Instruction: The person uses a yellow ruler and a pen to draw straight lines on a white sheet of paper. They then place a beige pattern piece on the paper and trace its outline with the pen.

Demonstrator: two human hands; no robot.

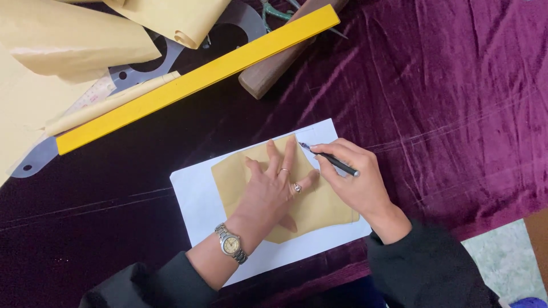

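Observation:
A tan paper pattern piece [234, 177] lies on a white sheet [197, 199] spread over dark purple velvet fabric [445, 102]. My left hand [274, 182], with rings and a wristwatch, presses flat on the pattern with fingers spread. In my right hand [357, 182] is a black pen [334, 161]. Its tip touches the white sheet at the pattern's upper right corner.
A long yellow ruler [194, 80] lies diagonally across the upper left. Beside it are a grey curved template [34, 162], rolled tan paper [74, 40] and a brown wooden block [274, 68]. Scissors [274, 11] show at the top edge.

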